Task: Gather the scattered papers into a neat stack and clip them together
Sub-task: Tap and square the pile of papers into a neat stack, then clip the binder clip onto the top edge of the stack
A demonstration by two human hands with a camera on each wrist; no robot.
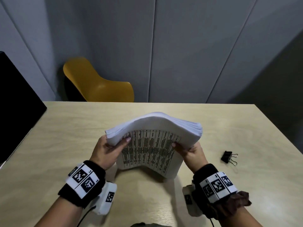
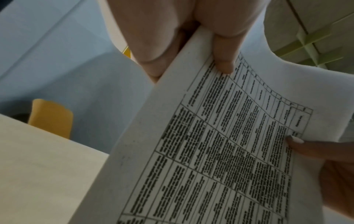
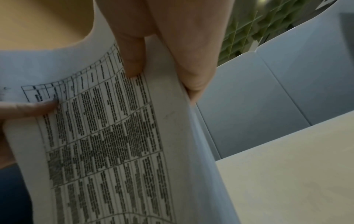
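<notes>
A thick stack of white papers [image 1: 150,141] printed with a table stands on its lower edge on the table, its top bowed over away from me. My left hand [image 1: 108,148] grips its left side, thumb on the printed face. My right hand [image 1: 188,149] grips the right side the same way. The left wrist view shows the stack of papers [image 2: 220,151] with my left thumb [image 2: 224,60] pressed on the printed sheet. In the right wrist view my right thumb [image 3: 132,60] lies on the papers [image 3: 114,144]. A black binder clip [image 1: 228,157] lies on the table to the right, apart from both hands.
The light wooden table [image 1: 65,136] runs out to a far edge and a right edge. A yellow chair [image 1: 96,82] stands behind it. A black object [image 1: 14,102] sits at the far left. Grey wall panels fill the background.
</notes>
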